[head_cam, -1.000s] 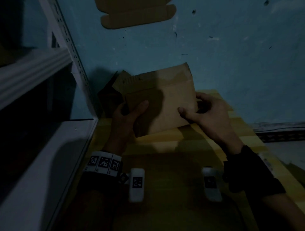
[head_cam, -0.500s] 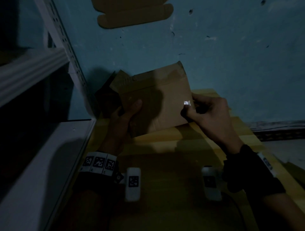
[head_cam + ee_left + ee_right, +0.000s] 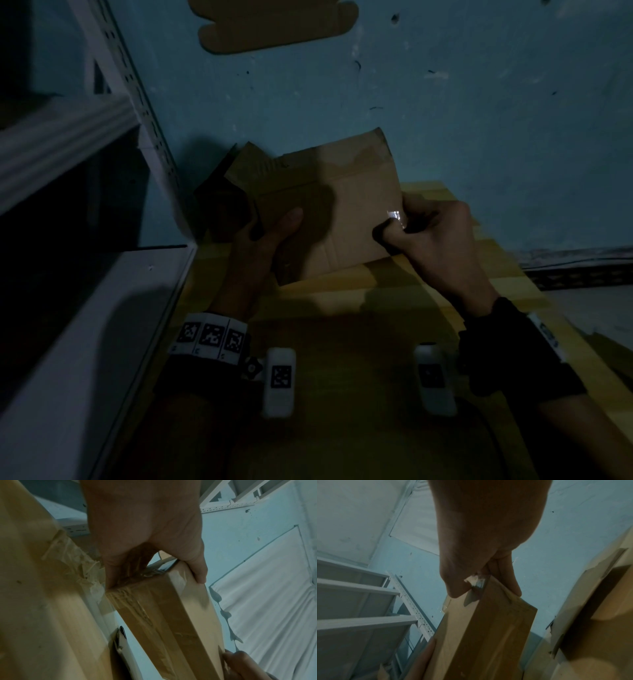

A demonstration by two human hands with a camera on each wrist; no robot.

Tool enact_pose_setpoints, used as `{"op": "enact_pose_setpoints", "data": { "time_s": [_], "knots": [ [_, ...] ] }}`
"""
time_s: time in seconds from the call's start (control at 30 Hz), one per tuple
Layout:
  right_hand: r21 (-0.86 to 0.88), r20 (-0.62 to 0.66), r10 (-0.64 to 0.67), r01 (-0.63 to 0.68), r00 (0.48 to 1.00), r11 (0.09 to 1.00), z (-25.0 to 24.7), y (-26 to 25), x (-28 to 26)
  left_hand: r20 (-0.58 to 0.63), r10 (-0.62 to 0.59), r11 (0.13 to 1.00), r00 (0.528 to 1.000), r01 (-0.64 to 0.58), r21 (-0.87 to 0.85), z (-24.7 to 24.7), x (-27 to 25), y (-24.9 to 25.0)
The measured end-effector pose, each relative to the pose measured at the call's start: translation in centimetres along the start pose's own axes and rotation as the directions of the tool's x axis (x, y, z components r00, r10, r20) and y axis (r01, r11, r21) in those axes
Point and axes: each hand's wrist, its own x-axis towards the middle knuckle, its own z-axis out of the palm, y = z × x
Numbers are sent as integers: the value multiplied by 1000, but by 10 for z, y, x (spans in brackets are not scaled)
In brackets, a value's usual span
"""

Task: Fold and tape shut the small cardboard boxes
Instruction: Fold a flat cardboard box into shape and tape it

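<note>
While dim light hides much of the head view, you can make out the white metal shelving (image 3: 68, 144) filling the left of the frame, with a slotted upright running down toward the centre. Just right of it, your left hand (image 3: 260, 240) grips the left end of the flat cardboard box (image 3: 346, 219), thumb lying across its front face and fingers curled behind; the left wrist view shows clear tape already wrapped over that end. You hold the box near the middle of the frame, tilted, above the wooden table (image 3: 342, 308) and in front of the blue wall (image 3: 445, 102). At the box's right edge, your right hand (image 3: 435, 240) pinches a small shiny bit of tape (image 3: 394, 216) between thumb and curled fingers, right against the cardboard corner. Another flattened piece of cardboard (image 3: 274, 24) sits against the wall at the top centre of the frame
</note>
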Motion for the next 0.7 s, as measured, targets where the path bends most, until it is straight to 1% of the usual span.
{"op": "enact_pose_setpoints", "data": {
  "time_s": [0.13, 0.23, 0.47, 0.7],
  "knots": [
    [-23, -26, 13, -14, 1000, 1000, 1, 0, -1, -2, -31, 999, 1000, 31, -22, 1, 0, 1],
    [-13, -17, 10, -10, 1000, 1000, 4, -2, -1, -4, -22, 999, 1000, 22, -26, 1, 0, 0],
    [-66, -6, -24, 24, 1000, 998, 4, -7, -3, -1, -19, 1000, 1000, 19, -17, -2, 3, -1],
    [-97, -69, -38, 31, 997, 995, 8, 0, 0, 0, 5, 1000, 1000, -5, -20, -3, 4, -2]
  ]
}}
